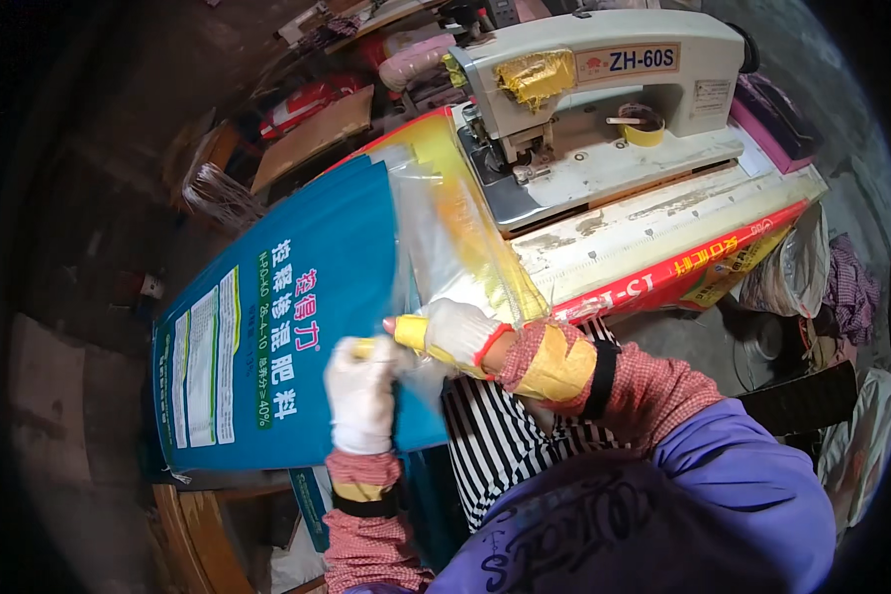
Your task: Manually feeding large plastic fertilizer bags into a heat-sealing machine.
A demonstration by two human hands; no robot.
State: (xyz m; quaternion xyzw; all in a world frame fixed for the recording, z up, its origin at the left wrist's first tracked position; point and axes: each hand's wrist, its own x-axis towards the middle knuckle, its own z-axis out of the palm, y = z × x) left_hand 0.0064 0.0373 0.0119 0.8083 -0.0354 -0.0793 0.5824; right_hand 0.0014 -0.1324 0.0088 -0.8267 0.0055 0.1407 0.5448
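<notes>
A stack of blue woven sacks (351, 233) lies before me, with a clear plastic liner (421, 238) sticking out along the right edge. My left hand (359, 396), in a white glove, has its fingers curled closed at the liner's near end and is slightly blurred. Close beside it, my right hand (455, 332) wears a white glove with yellow tape on a finger and one bare fingertip. It also closes on the liner's near end, though the palm side is hidden. Beyond the hands stands a white sewing machine (604, 89), its needle area away from both hands.
The machine's worn white table (653, 213) has red and yellow sheeting along its edge. A yellow tape roll (643, 129) sits on the machine bed. At the right are a purple box (772, 119) and a plastic bag (792, 262). White strings (218, 193) hang at the left.
</notes>
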